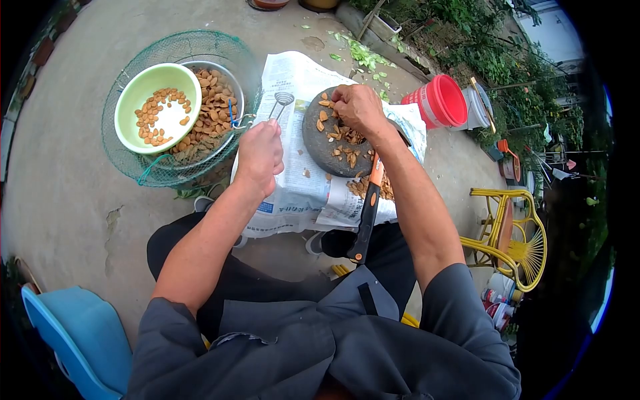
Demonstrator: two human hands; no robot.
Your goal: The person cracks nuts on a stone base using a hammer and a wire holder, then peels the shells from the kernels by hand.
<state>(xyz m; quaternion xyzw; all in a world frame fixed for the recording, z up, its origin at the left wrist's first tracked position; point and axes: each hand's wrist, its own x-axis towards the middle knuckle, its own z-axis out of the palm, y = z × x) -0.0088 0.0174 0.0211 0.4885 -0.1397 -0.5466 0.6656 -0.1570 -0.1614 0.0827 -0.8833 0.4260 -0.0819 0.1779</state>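
Note:
My left hand (260, 155) is closed around the handle of a coiled wire tool (283, 100), whose round spiral end points away from me. My right hand (360, 109) is over the far side of a round dark stone (320, 150), its fingers curled down among broken nut shells (347, 135); what they pinch is hidden. A tool with a black and orange handle (369, 220) leans on the stone's near right edge, its head partly covered by my right forearm. More shell pieces (360, 189) lie on the newspaper (283, 200) beneath the stone.
At left, a green net basket (120, 167) holds a metal basin (239, 87) of unshelled nuts (215, 113) and a light green bowl (123, 110) with shelled kernels (152, 112). A red bucket (443, 100) and a yellow chair (533, 257) stand right; a blue tub (87, 333) sits lower left.

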